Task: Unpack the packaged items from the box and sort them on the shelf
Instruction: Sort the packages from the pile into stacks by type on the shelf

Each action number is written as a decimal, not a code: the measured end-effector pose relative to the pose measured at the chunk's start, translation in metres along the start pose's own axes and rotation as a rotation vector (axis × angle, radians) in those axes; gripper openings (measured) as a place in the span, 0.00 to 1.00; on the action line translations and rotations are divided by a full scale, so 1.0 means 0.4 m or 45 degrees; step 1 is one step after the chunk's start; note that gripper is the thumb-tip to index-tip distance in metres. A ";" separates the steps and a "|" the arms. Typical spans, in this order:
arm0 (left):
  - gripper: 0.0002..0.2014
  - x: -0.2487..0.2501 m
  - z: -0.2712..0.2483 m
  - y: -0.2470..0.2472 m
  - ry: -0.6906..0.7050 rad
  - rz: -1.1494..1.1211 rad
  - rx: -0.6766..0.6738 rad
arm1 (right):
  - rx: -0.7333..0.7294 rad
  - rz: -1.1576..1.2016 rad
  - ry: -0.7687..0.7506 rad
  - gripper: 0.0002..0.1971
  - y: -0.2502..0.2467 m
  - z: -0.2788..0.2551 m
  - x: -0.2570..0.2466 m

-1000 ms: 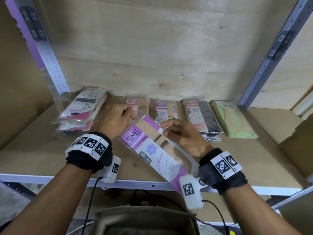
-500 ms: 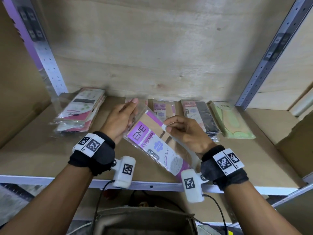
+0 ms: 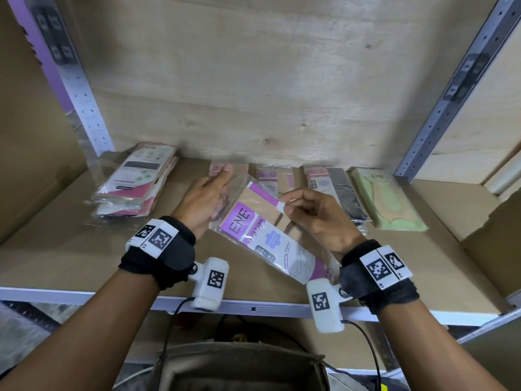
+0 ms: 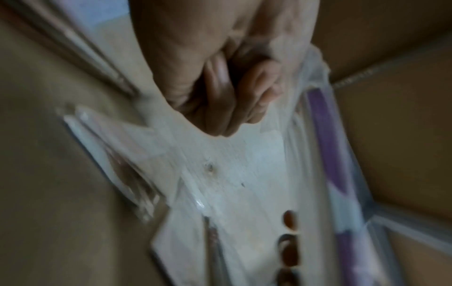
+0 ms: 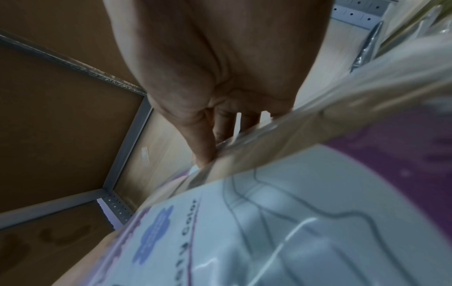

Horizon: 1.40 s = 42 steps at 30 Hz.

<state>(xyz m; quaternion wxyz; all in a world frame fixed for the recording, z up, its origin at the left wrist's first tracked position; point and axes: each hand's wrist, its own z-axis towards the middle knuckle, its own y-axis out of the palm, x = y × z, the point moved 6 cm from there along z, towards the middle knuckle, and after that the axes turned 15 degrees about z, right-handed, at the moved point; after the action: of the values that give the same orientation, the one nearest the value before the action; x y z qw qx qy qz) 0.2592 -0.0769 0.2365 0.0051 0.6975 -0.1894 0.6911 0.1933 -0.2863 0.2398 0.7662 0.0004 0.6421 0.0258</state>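
I hold a clear-wrapped stocking packet (image 3: 265, 235) with a purple "ENE" card, tilted above the wooden shelf (image 3: 70, 249). My right hand (image 3: 284, 205) pinches its upper right edge at a small white tab. In the right wrist view the packet (image 5: 293, 222) fills the lower right. My left hand (image 3: 218, 184) lies with straight fingers against the packet's loose plastic left edge. The left wrist view is blurred; the plastic and purple stripe (image 4: 325, 135) run beside the fingers (image 4: 257, 92). The open cardboard box (image 3: 242, 365) sits below the shelf edge.
A stack of pink-and-white packets (image 3: 135, 187) lies at the shelf's left. Along the back wall lie a beige ENE packet (image 3: 270, 179), a black one (image 3: 335, 187) and a green one (image 3: 386, 201). Metal uprights (image 3: 439, 108) frame the bay.
My left hand has left the back-row packet, straightened its fingers and come against the held packet's left edge. The packet has risen and moved slightly toward the back.
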 end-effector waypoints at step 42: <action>0.12 -0.027 -0.003 0.023 0.070 0.005 0.086 | 0.042 0.528 0.522 0.12 0.017 -0.021 0.087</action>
<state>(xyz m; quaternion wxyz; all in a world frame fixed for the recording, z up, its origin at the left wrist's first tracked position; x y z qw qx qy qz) 0.2557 -0.0822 0.2238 -0.0147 0.6778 -0.1670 0.7159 0.1907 -0.2783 0.2044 0.5987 0.1389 0.7701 0.1708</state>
